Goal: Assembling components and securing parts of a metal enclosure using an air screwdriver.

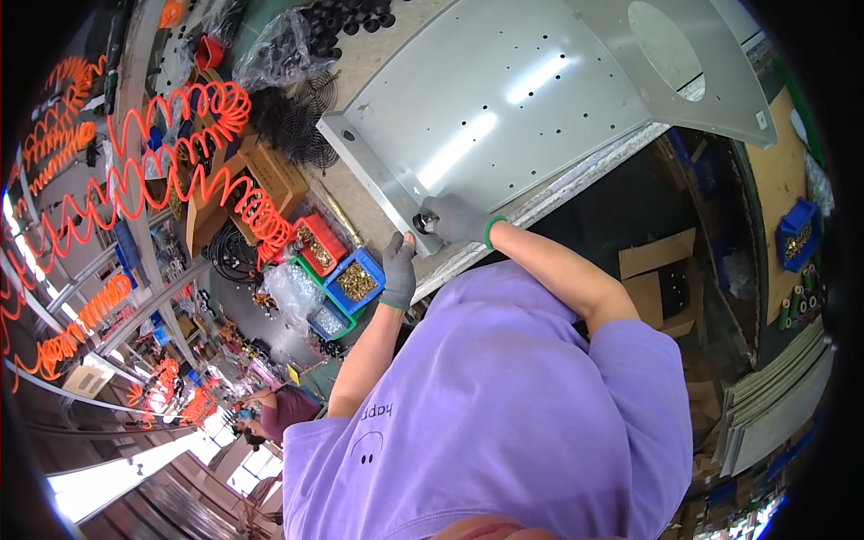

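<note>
A large grey sheet-metal panel (531, 99) with bent-up sides and several small holes lies in front of me. My right hand (457, 219), in a grey glove with a green cuff, is closed on a small black round part (421, 221) at the near left corner, against the inside of the panel's left flange (373, 184). Whether the part sits in a hole there is hidden by the fingers. Outside that same flange is my left hand (399, 272), also gloved, its fingertips pressed together at the flange's edge.
Red and blue bins of brass-coloured fasteners (357, 282) stand left of my left hand, beside a clear plastic bag (292, 292). Coiled orange air hoses (216, 180) hang at the left near a cardboard box (261, 180). An upright side with a large round cutout (720, 81) rises at the panel's right.
</note>
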Demonstrator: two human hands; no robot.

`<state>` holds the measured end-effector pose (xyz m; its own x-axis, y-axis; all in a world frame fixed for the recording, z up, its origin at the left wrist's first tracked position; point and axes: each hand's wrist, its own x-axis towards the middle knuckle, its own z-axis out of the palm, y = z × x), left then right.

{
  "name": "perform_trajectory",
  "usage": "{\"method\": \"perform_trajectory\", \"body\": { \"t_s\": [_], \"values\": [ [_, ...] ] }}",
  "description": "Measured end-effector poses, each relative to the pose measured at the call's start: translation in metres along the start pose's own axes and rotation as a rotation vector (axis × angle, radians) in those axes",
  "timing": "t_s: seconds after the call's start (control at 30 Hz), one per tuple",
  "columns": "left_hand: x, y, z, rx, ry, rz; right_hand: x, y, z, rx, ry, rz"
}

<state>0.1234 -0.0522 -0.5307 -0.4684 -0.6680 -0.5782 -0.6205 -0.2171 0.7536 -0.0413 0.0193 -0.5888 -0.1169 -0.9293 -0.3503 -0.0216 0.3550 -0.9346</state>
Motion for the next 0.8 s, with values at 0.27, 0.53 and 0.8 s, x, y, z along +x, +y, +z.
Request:
{"method": "perform_trajectory", "body": {
  "t_s": [0.27, 0.53, 0.8],
  "values": [
    [-0.002, 0.005, 0.002, -0.036, -0.003, -0.024, -0.006, -0.005, 0.004, -0.078, 0.032, 0.035],
    [0.001, 0.002, 0.000, -0.082, -0.016, -0.007, -0.012, -0.008, 0.005, 0.030, 0.155, -0.071],
    [0.007, -0.017, -0.004, -0.093, 0.031, 0.005, -0.011, -0.004, 0.012, 0.004, 0.164, -0.046]
  ]
}}
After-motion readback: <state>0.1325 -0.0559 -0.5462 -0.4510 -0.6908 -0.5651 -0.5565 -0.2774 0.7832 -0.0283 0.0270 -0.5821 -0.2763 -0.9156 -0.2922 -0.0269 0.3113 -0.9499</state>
